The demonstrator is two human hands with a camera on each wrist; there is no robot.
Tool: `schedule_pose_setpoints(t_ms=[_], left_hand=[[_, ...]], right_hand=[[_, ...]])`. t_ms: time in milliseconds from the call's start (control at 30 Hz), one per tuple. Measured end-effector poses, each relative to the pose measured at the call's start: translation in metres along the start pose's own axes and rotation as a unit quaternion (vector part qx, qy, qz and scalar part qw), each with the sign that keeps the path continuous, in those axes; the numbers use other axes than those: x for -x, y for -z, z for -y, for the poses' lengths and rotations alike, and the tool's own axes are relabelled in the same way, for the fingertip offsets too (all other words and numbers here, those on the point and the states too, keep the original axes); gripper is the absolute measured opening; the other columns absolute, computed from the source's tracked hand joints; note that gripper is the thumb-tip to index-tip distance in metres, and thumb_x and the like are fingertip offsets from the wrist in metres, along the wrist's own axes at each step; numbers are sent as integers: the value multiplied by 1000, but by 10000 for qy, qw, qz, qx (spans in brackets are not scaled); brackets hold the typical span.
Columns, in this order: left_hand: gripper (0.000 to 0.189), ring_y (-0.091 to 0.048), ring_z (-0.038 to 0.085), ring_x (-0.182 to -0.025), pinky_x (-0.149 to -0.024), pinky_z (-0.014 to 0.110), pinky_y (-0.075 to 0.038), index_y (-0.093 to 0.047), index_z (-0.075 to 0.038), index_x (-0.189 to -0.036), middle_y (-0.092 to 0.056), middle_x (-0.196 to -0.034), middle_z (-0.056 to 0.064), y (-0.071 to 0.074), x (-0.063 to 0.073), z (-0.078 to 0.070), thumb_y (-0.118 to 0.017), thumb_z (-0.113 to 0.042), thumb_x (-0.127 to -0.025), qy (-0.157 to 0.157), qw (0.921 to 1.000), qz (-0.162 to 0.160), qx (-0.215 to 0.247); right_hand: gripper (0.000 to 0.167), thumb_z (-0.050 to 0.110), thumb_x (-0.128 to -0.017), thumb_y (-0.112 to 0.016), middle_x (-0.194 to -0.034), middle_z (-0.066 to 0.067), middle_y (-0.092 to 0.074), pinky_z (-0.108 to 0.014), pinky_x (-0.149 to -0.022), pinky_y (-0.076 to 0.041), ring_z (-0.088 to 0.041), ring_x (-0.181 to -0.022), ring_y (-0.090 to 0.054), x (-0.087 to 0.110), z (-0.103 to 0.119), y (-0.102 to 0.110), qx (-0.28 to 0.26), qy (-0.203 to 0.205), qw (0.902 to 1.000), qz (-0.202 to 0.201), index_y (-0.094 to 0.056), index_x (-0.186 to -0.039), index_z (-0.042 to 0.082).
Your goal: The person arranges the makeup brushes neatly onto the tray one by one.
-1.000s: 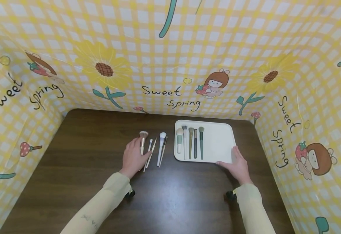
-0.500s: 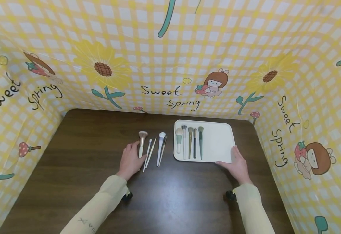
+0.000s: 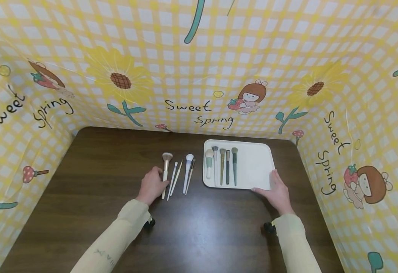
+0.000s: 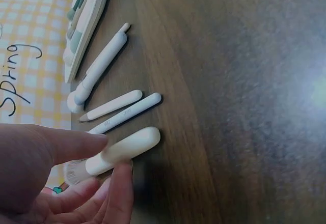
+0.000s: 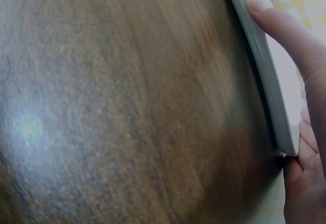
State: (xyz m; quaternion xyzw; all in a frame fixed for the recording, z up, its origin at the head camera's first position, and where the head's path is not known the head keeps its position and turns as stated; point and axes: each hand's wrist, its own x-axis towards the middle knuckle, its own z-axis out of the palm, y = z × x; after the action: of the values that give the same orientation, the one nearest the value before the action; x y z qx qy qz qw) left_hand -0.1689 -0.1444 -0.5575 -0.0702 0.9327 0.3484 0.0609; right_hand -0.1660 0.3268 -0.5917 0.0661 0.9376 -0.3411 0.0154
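A makeup brush (image 3: pixel 166 167) with a full two-tone head and pale handle lies on the dark table, bristles away from me. My left hand (image 3: pixel 151 185) is at its handle, thumb on one side and fingertips on the other, pinching it. In the left wrist view the pale handle (image 4: pixel 140 141) shows between thumb and fingers. My right hand (image 3: pixel 278 191) holds the near right corner of a white tray (image 3: pixel 258 163), its thumb on the rim and fingers along the side. Several makeup brushes lie side by side in the tray's left half, among them a green-handled brush (image 3: pixel 234 167).
Right of my left hand, several brushes lie on the table, including two thin brushes (image 3: pixel 174 178) and a white-headed brush (image 3: pixel 187 170) beside a dark-tipped one (image 3: pixel 191 174). A yellow checked cloth (image 3: pixel 185 76) hangs around the table's back and sides.
My left hand has slid back toward me along the brush, from near its head to lower on the handle. The brush, tray and right hand have stayed in place.
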Motion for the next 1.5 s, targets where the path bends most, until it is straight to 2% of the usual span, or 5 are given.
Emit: schedule_pose_setpoints(t_ms=[300,633,1067,1200,1500], left_hand=[[24,-62,29,-76,-70,43,-53,-67,2,-96,-67,-84,11,4,-4,4,-78,-17,-86,-46,9998,119,-154],[17,-61,15,-51,-49,30,-50,-72,0,-88,-64,-63,4,6,-10,8,-71,-16,-92,120,9987,442,222],[19,-58,19,-56,-52,32,-48,-71,-1,-84,-63,-71,6,7,-10,5,-72,-19,-90,-62,9996,206,182],[19,-59,19,-57,-54,33,-49,-63,-3,-92,-63,-74,7,7,-10,3,-68,-20,-92,-44,9995,76,301],[25,-66,23,-57,-51,33,-55,-45,-3,-116,-68,-87,16,8,-9,-2,-60,-10,-98,149,9907,149,1342]], right_hand=[[130,59,-71,-88,-166,-22,-12,-54,-118,-20,-39,-151,-15,-1,2,1,7,12,10000,29,-17,-159,-5],[130,59,-70,-88,-166,-20,-12,-53,-118,-20,-38,-151,-14,-2,1,1,-31,-20,10000,14,-17,-159,-4],[130,59,-69,-89,-165,-21,-14,-53,-118,-20,-38,-151,-15,-1,2,1,-81,30,10000,-17,-18,-159,-5],[132,61,-69,-88,-166,-21,-14,-54,-118,-21,-38,-151,-15,-1,1,1,-76,24,10000,-9,-18,-159,-5],[129,58,-71,-88,-166,-21,-12,-54,-118,-19,-38,-151,-14,-1,0,-1,-72,-8,10000,24,-17,-159,-4]])
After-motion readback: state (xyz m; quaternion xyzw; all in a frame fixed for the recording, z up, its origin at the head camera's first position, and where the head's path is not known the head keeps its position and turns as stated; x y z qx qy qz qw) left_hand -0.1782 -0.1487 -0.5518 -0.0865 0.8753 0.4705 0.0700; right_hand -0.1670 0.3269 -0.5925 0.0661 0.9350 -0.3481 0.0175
